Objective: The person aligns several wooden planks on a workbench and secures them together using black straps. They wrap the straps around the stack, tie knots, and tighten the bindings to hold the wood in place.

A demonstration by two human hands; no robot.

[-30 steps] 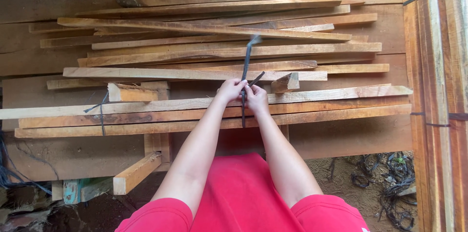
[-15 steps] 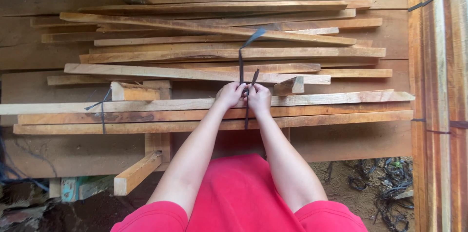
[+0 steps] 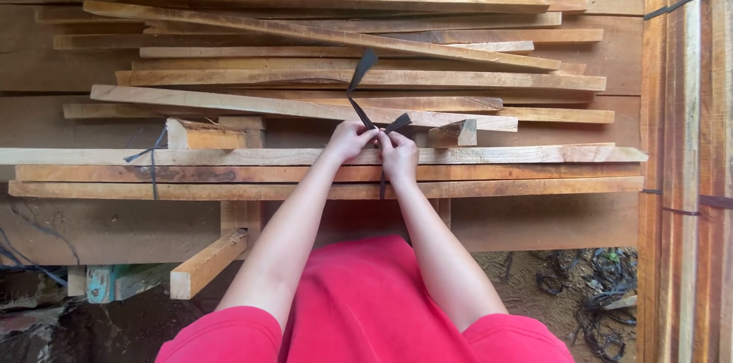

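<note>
- At the near edge of the wood pile, my left hand (image 3: 350, 140) and right hand (image 3: 398, 155) each grip pinched on a dark strap (image 3: 359, 92).
- The strap's ends rise over the near bundle of slats (image 3: 534, 172).
- Another strap (image 3: 153, 168) binds it at left.

Dark grey strap (image 3: 359, 88) against pale tan and reddish-brown wooden slats (image 3: 321, 172). Second dark grey strap (image 3: 153, 164) near the stack's left end. Bright red clothing (image 3: 366, 309) below. Turquoise-painted block (image 3: 99, 284) at lower left, over dark brown soil (image 3: 534, 271).
</note>
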